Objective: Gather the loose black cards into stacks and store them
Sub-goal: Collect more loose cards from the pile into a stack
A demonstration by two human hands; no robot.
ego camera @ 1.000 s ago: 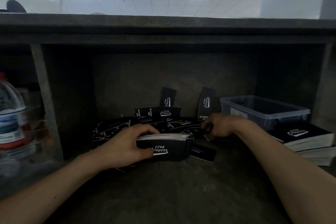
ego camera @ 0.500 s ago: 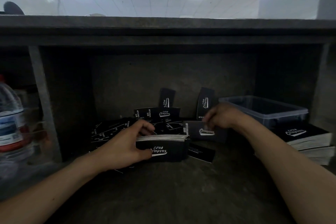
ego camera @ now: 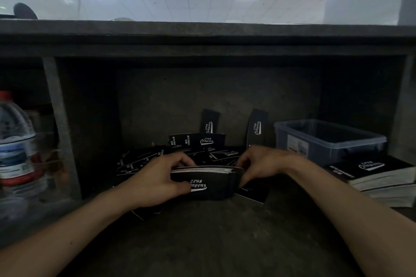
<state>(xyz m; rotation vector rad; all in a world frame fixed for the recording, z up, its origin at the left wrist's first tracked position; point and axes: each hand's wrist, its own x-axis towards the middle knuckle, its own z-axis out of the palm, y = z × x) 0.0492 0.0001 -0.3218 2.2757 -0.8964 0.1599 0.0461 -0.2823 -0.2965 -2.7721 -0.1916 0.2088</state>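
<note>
deep in the dim shelf bay (ego camera: 225,231), your left hand (ego camera: 155,180) curls round the upright card stack (ego camera: 211,183) to steady it while your right hand (ego camera: 263,163) seems to pinch its other end square, with loose cards (ego camera: 139,162) scattered just behind.

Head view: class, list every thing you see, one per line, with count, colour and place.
held stack: one, black, white edges, centre
loose cards: many, black, scattered behind the stack; three stand propped at the back
finished stacks: at least two, black, far right
plastic box: one, clear, right, behind those stacks
water bottle: one, clear, red cap, far left
shelf: one, dark grey, under everything
left hand: one, grips the held stack
right hand: one, pinches its right end
</note>
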